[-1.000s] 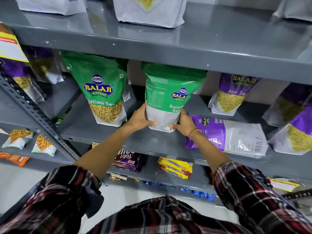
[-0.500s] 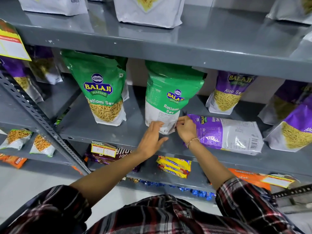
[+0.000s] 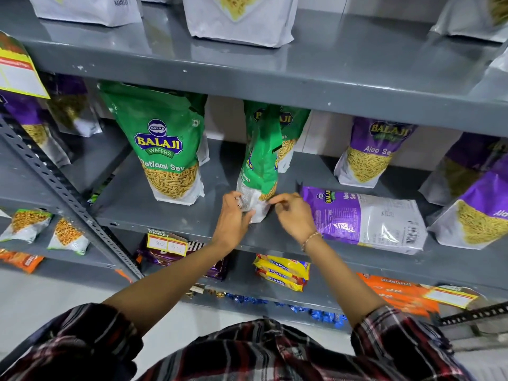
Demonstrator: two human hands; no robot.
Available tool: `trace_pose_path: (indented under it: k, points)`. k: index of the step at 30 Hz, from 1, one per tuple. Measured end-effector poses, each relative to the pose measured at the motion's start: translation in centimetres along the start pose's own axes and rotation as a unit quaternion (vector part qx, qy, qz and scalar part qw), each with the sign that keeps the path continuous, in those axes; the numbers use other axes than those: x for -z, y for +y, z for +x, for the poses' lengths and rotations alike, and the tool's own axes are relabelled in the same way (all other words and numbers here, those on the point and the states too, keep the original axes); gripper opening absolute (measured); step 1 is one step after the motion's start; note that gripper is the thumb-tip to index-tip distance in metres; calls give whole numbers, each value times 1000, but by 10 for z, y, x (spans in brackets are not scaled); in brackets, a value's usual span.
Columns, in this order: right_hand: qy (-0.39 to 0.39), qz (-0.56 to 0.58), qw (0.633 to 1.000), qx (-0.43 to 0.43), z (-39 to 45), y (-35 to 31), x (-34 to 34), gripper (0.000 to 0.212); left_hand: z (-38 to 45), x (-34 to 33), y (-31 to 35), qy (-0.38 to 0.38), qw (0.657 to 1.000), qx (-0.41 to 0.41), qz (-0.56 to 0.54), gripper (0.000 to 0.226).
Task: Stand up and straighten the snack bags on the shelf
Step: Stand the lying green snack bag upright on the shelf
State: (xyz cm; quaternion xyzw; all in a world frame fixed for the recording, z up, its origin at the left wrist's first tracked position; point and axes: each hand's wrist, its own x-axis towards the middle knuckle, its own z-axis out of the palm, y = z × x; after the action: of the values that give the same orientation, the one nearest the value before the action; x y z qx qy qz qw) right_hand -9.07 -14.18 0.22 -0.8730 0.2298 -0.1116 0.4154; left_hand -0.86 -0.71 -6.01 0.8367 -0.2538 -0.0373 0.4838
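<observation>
On the grey middle shelf (image 3: 176,215) a green Ratlami Sev bag (image 3: 259,163) stands upright, turned edge-on toward me. My left hand (image 3: 233,215) pinches its white bottom corner on the left. My right hand (image 3: 294,213) pinches the bottom on the right. Behind it stands another green bag (image 3: 292,133), mostly hidden. To the left a green Balaji bag (image 3: 165,144) stands upright, facing front. On the right a purple Aloo Sev bag (image 3: 365,218) lies flat on the shelf, close to my right hand.
Purple Aloo Sev bags stand at the back right (image 3: 373,152) and far right (image 3: 478,210). White bags (image 3: 239,17) sit on the upper shelf. Below are yellow biscuit packs (image 3: 281,272) and orange packets (image 3: 398,295). A perforated steel upright (image 3: 63,193) crosses the left side.
The middle green bag has been rotated from showing its back to standing edge-on. Both hands dropped from its sides to its bottom corners.
</observation>
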Motion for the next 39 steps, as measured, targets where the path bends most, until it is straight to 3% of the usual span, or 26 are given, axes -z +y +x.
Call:
trace_pose_path:
  k: [5,8,12,16,24,31,35,39]
  points:
    - [1,20,999,-40,40,25,24,22,13,18,-9,-38,999,15,8,32]
    - [-49,-13,998,-35,58,34,27,52,31,35,-12,-90,995,22,27,32]
    - [-127,-34,991,-10,71,39,23,83,59,43,-12,-149,988,42,29,54]
    - [-117,4,993,-22,67,36,19,72,80,38,-34,-167,985,47,16,60]
    - [-32,-23,999,-6,46,32,6,54,84,36,-17,-163,985,43,19,51]
    - [-14,-73,997,-8,38,32,3,52,74,37,-4,-124,989,34,79,37]
    - [-31,-70,997,-1,35,32,8,53,62,35,4,-107,989,78,66,35]
    - [5,-61,998,23,35,38,39,47,23,17,22,103,979,160,-68,37]
